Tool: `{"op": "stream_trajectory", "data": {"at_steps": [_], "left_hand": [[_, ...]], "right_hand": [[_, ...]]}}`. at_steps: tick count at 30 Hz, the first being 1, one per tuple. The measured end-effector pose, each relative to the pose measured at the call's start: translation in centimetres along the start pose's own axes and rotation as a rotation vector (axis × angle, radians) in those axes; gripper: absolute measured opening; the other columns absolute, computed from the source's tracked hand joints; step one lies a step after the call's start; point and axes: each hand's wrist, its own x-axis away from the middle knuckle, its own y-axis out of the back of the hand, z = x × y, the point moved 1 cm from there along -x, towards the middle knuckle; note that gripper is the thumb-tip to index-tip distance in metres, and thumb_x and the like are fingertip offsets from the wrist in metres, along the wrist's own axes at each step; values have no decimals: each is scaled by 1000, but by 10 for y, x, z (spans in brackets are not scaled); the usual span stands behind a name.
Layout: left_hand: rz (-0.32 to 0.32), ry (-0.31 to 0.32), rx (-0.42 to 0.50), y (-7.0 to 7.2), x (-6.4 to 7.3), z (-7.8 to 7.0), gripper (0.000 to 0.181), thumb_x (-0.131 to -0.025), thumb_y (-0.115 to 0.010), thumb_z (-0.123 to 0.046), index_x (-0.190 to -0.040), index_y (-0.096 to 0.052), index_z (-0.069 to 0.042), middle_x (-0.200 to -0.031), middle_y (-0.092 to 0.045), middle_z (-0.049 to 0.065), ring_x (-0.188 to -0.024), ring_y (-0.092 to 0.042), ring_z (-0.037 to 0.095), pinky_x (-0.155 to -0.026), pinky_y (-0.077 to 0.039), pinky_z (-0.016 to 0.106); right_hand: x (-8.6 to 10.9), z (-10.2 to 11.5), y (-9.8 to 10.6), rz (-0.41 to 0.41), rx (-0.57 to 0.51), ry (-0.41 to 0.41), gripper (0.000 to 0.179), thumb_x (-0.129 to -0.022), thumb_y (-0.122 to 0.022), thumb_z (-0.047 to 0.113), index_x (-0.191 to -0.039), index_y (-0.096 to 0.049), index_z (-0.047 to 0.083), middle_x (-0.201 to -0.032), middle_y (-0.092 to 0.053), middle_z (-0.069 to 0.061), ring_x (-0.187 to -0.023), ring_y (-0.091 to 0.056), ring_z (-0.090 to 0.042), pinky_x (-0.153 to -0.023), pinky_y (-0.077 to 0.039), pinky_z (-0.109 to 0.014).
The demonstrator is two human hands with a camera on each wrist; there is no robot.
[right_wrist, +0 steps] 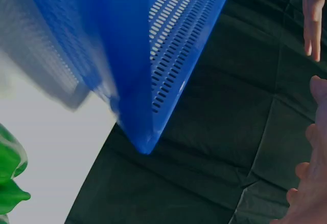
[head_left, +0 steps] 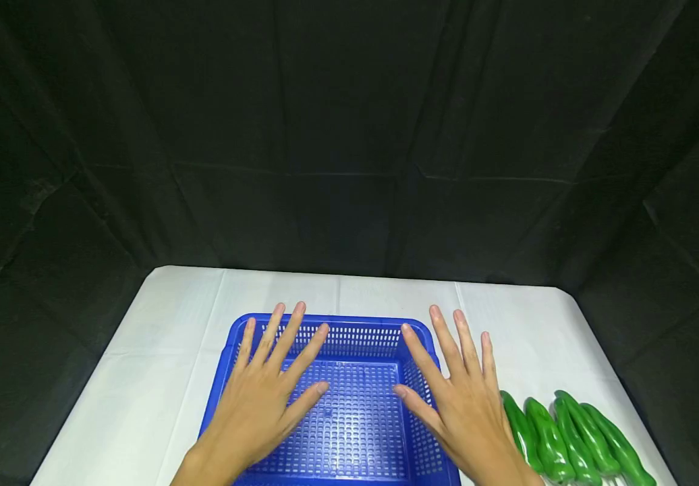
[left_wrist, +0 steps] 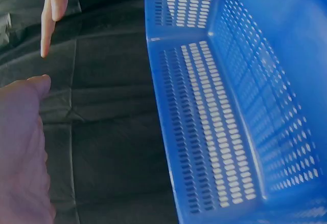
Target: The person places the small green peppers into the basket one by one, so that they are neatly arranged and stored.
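Observation:
A blue plastic basket (head_left: 349, 418) with perforated walls stands on the white table, and no item shows inside it. Above its left side my left hand (head_left: 258, 405) is held with fingers spread, holding nothing. My right hand (head_left: 461, 412) hovers over the basket's right edge, its fingers also spread and nothing in them. Just right of that hand several shiny green peppers (head_left: 580, 442) lie side by side; the right wrist view shows part of one green pepper (right_wrist: 10, 173). Both wrist views show the basket's slotted wall (left_wrist: 204, 127) apart from the hands.
The white table (head_left: 125, 391) has rounded far corners and creases in its cover. Dark cloth (head_left: 349, 135) hangs behind it and along both sides.

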Motion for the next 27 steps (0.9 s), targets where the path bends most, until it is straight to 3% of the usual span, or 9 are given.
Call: {"op": "stream_trajectory", "data": {"at_steps": [8,11,14,17,21,24,27], "left_hand": [[47,96,33,-11,18,32,81,-95,-56,-52,-161,-14,-29,-167,3,1,-152,2,31,-118,0,56],[43,168,78,-16,28,48,85,-93,-64,-42,-161,-15,-27,-167,2,4,-152,3,31,-119,0,55],[47,262,165,-21,37,62,88,-92,-68,-34,-161,-13,-25,-167,-2,8,-151,-5,36,-118,-6,58],[55,362,242,-26,45,74,88,-94,-66,-30,-161,-10,-25,-164,-12,17,-146,-19,45,-112,-19,66],[30,431,351,-35,54,86,82,-97,-61,-23,-161,-11,-16,-150,-36,27,-133,-40,50,-99,-32,73],[-6,454,483,-42,58,92,73,-97,-58,-15,-159,-19,-7,-133,-52,27,-119,-54,44,-94,-43,67],[-29,497,631,-47,60,94,65,-97,-55,-8,-155,-27,-6,-118,-61,22,-102,-64,33,-82,-54,51]], "right_hand": [[10,-17,-2,24,-1,-47,74,-93,-55,53,-158,-27,31,-167,-8,-6,-151,-3,-37,-114,0,-65],[16,-26,-3,23,-5,-78,73,-93,-58,48,-158,-28,30,-166,-11,-7,-150,-8,-38,-114,-4,-66],[23,-35,-2,29,-13,-120,73,-94,-62,40,-158,-29,28,-165,-16,-10,-147,-15,-40,-113,-12,-67],[31,-44,-2,31,-20,-167,75,-91,-68,29,-157,-31,27,-160,-25,-15,-140,-26,-42,-105,-24,-68],[40,-52,-4,31,-33,-222,76,-87,-72,17,-154,-38,22,-148,-40,-20,-125,-39,-45,-89,-36,-65],[45,-55,-6,78,-47,-292,68,-87,-73,16,-149,-45,16,-139,-47,-21,-114,-48,-45,-82,-42,-63],[50,-58,-11,179,-66,-394,58,-89,-72,16,-143,-51,9,-128,-53,-22,-107,-54,-44,-80,-47,-63]]}}
